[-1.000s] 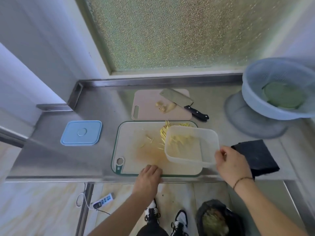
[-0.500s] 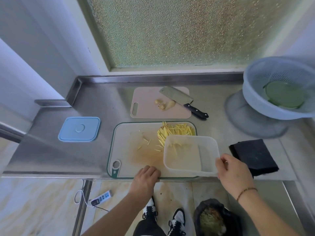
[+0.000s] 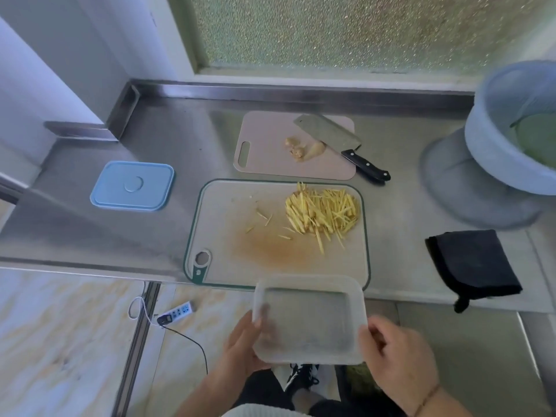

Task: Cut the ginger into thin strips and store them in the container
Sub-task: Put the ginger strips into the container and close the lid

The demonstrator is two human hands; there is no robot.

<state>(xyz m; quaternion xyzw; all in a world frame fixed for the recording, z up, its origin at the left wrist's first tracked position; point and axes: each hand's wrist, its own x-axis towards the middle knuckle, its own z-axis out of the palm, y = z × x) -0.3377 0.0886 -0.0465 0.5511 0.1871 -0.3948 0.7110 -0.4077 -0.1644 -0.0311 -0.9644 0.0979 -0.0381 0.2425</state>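
At the bottom middle, the left hand [image 3: 240, 347] and right hand [image 3: 397, 359] each grip 1 side of the clear plastic box [image 3: 310, 320]. It looks empty. The thin yellow ginger strips [image 3: 323, 212] lie piled on the white cutting board [image 3: 240, 218] above. Cutting looks done. Filling the box and adding the blue lid [image 3: 132, 185] are left.

single head-worn wide-angle view, looking forward and steeply down from above, close over the near edge of the steel table [image 3: 150, 145], frosted window [image 3: 361, 31] ahead, floor [image 3: 60, 341] below
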